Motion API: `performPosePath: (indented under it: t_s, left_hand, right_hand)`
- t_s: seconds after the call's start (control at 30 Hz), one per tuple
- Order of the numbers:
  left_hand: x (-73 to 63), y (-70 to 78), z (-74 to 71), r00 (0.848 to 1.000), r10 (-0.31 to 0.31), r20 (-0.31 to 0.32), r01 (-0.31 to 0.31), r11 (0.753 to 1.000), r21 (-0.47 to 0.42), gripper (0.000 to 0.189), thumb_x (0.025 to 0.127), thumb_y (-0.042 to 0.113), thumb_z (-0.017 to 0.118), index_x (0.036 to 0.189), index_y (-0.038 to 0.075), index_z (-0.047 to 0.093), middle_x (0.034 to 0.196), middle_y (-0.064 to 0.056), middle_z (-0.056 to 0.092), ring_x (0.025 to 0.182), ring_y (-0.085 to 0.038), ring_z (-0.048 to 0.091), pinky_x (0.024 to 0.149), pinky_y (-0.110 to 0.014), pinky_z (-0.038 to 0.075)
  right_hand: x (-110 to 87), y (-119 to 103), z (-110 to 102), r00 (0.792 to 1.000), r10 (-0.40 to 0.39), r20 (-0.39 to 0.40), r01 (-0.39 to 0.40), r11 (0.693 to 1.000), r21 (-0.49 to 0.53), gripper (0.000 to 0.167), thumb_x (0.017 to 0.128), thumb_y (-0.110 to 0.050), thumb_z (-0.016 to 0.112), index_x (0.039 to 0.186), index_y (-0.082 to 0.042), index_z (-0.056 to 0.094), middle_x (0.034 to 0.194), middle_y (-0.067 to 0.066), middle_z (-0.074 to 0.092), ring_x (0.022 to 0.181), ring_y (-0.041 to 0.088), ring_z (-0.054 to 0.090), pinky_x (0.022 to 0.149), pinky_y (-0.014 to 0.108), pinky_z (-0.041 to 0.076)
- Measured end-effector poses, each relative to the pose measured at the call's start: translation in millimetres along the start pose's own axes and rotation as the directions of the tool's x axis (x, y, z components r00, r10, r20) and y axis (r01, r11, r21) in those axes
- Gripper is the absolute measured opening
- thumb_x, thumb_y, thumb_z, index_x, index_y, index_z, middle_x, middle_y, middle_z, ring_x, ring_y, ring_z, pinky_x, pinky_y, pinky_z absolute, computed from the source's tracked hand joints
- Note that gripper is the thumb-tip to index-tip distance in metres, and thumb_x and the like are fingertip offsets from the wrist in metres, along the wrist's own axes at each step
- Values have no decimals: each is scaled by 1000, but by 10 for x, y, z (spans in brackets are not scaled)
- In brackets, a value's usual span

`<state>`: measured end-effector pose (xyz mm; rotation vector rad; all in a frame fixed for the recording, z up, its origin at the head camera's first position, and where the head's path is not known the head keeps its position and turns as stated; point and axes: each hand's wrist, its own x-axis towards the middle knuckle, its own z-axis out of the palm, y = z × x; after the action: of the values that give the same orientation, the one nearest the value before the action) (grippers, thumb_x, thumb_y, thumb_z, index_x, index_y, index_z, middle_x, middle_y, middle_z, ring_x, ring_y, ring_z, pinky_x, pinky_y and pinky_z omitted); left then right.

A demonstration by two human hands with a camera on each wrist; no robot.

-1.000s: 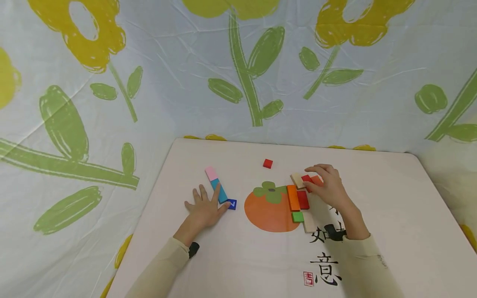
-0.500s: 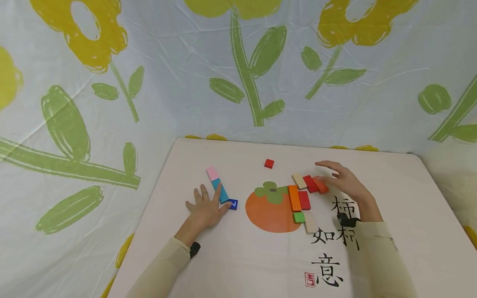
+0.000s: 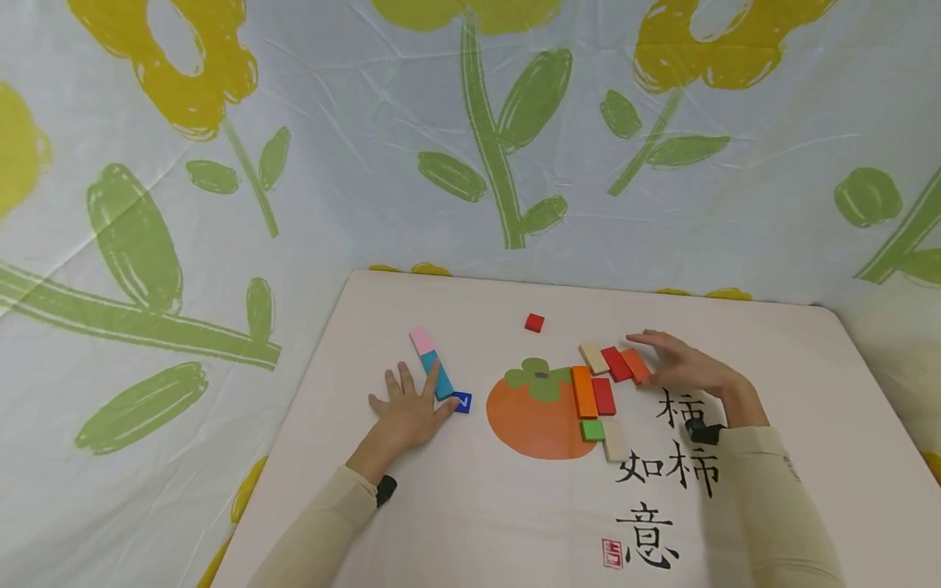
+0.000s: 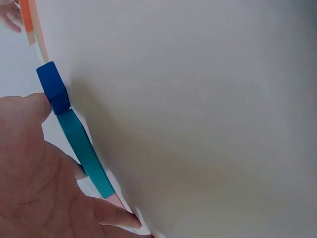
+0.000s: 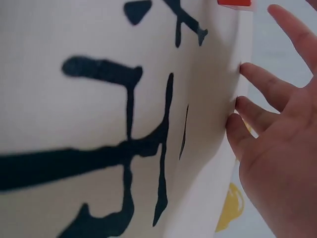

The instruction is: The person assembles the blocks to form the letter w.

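My left hand [image 3: 406, 415] lies with its fingers spread on the table at the left. Its thumb touches a dark blue block [image 3: 463, 402] marked with a white figure, and its index finger reaches onto a longer blue block [image 4: 81, 148]. A pink block [image 3: 421, 340] continues that line at the far end. On the right, my right hand [image 3: 687, 367] has loosely extended fingers, with the thumb at the near end of an orange-red block [image 3: 635, 366]. Beside that block lie a red block [image 3: 616, 364] and a cream block [image 3: 594, 358], forming a slanted row.
Nearer me, an orange block [image 3: 584, 392], another red block [image 3: 604, 397], a green block [image 3: 592, 430] and a cream block [image 3: 614, 439] sit together over a printed persimmon [image 3: 525, 420]. A small red block [image 3: 534, 322] stands alone farther back. Flowered cloth [image 3: 412, 98] hangs behind the table.
My right hand has left the red block, drawn back to the right, and come down beside the orange-red block. My left hand stays in place.
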<state>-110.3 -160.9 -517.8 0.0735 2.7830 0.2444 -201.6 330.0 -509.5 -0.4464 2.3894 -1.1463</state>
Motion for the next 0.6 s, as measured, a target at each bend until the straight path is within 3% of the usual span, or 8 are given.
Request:
performPosePath:
  t_s: [0.23, 0.6]
  left_hand:
    - [16, 15, -30, 1000, 1, 8, -1, 1000, -8, 86, 97, 71, 35, 163, 25, 3, 158, -38, 3, 142, -60, 1, 97, -84, 13]
    - [23, -1, 0, 1000, 3, 12, -2, 1000, -14, 88, 96, 73, 34, 163, 25, 2, 158, -38, 2, 142, -61, 1, 96, -85, 12]
  right_hand:
    - [38, 30, 18, 1000, -7, -7, 6, 992, -129, 75, 81, -14, 82, 148, -16, 48, 161, 28, 11, 145, 51, 2, 99, 82, 10]
    - [67, 43, 37, 999, -32, -7, 30, 988, -151, 65, 81, -8, 79, 142, -12, 56, 158, 31, 16, 141, 55, 7, 99, 82, 13]
